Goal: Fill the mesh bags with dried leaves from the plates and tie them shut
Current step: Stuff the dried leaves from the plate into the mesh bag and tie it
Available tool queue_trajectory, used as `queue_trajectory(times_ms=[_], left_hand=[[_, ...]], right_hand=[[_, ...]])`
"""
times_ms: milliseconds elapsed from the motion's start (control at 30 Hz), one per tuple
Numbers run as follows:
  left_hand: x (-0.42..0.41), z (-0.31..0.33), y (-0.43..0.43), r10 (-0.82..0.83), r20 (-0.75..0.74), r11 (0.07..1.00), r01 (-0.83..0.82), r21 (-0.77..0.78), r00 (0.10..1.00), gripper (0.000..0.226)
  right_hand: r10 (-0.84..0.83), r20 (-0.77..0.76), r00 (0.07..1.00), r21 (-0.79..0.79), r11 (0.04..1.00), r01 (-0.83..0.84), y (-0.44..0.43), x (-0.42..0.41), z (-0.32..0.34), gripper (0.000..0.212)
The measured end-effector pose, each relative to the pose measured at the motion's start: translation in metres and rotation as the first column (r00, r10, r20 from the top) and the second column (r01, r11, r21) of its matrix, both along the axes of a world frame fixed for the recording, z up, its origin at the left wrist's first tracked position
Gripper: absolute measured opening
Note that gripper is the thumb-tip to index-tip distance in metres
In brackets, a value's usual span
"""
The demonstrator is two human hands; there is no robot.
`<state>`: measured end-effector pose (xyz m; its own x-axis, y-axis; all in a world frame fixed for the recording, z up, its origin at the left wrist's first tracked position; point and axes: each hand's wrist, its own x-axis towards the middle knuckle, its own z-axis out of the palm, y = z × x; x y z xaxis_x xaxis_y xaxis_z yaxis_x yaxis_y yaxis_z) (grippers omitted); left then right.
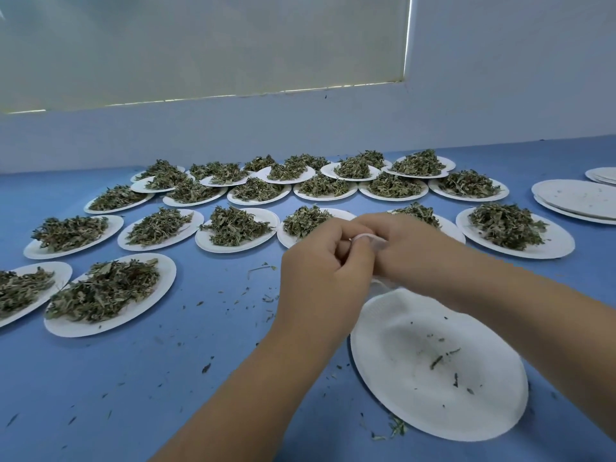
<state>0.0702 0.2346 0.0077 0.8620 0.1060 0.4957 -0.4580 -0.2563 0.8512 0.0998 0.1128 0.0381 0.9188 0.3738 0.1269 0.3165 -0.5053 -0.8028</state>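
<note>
Mesh bag (pixel 378 242) mostly hidden between the hands, above emptied plate (pixel 433 378). Left hand (pixel 320 261) and right hand (pixel 416 248) pinch its white top. Advice: pull evenly, seat knot snug.

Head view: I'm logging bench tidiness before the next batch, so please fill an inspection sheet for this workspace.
Surface: blue table.
Job's things: many plates heaped with dried leaves; one emptied plate near the hands; mesh bag mostly hidden.
Clutter: leaf crumbs scattered on the table; stack of empty plates at right.
Grippers: left hand and right hand both pinch the mesh bag.
Cables: nothing seen.
Surroundings: white wall, window blind behind.
</note>
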Motion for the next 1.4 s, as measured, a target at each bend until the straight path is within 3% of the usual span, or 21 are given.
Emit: queue_trajectory(times_ms=[33, 100, 267, 433, 533, 633, 667, 733, 867, 967, 1100, 1233, 1333, 1400], left_hand=[[0.001, 0.002, 0.001, 0.004, -0.005, 1.0, -0.004, -0.028, 1.0, 0.012], [0.003, 0.003, 0.004, 0.011, -0.024, 0.998, -0.013, -0.064, 1.0, 0.014], [0.002, 0.001, 0.001, -0.012, -0.052, 0.998, 0.008, -0.064, 0.999, 0.014], [0.005, 0.0, 0.004, -0.01, -0.124, 0.996, -0.002, -0.091, 0.992, 0.014], [0.006, 0.004, 0.007, 0.017, -0.103, 0.994, -0.028, -0.108, 0.995, 0.016], [0.009, 0.007, 0.012, 0.021, -0.109, 0.985, -0.04, -0.17, 0.994, 0.015], [0.01, 0.007, 0.014, 0.023, -0.115, 0.982, -0.044, -0.185, 0.993, 0.013], [0.011, 0.008, 0.015, 0.011, -0.127, 0.98, -0.036, -0.196, 0.992, 0.008], [0.007, 0.004, 0.007, -0.053, -0.129, 0.99, 0.034, -0.14, 0.99, 0.009], [0.004, -0.001, 0.004, -0.021, -0.087, 0.999, 0.017, -0.043, 0.996, 0.014], [0.004, 0.004, 0.008, -0.058, -0.081, 0.994, 0.05, -0.101, 0.995, 0.013], [0.007, 0.011, 0.018, 0.02, -0.047, 0.986, -0.028, -0.164, 0.999, 0.009], [0.008, 0.014, 0.025, 0.064, -0.011, 0.973, -0.065, -0.221, 0.998, 0.017], [0.006, 0.015, 0.026, 0.066, 0.012, 0.971, -0.061, -0.23, 0.998, 0.021]], right_hand=[[0.041, -0.114, 0.993, 0.115, 0.993, -0.028, -0.004, -0.001, 0.003, 0.015], [0.075, -0.204, 0.976, 0.185, 0.982, -0.036, -0.008, -0.001, 0.007, 0.012], [-0.05, -0.09, 0.995, -0.029, 0.998, 0.048, 0.006, 0.004, 0.004, 0.013], [-0.024, -0.029, 0.999, -0.208, 0.978, 0.018, 0.022, 0.008, 0.0, 0.028], [-0.018, -0.135, 0.991, -0.079, 0.997, 0.007, 0.022, 0.009, 0.001, 0.028], [0.176, -0.269, 0.947, 0.106, 0.983, -0.152, 0.011, 0.011, 0.004, 0.022], [0.229, -0.287, 0.93, 0.126, 0.972, -0.201, 0.007, 0.012, 0.005, 0.03], [0.25, -0.274, 0.929, 0.113, 0.967, -0.227, 0.003, 0.015, 0.005, 0.05], [0.161, -0.057, 0.985, 0.057, 0.986, -0.158, 0.013, 0.009, -0.002, 0.044], [0.124, 0.017, 0.992, 0.09, 0.988, -0.125, 0.018, 0.007, -0.008, 0.039], [0.063, -0.014, 0.998, 0.071, 0.996, -0.062, 0.017, 0.008, -0.008, 0.039], [0.135, -0.141, 0.981, 0.211, 0.972, -0.103, 0.003, 0.009, -0.005, 0.015], [0.205, -0.154, 0.967, 0.279, 0.947, -0.156, -0.013, 0.009, -0.004, 0.035], [0.251, -0.091, 0.964, 0.22, 0.949, -0.226, -0.021, 0.004, -0.003, 0.045]])
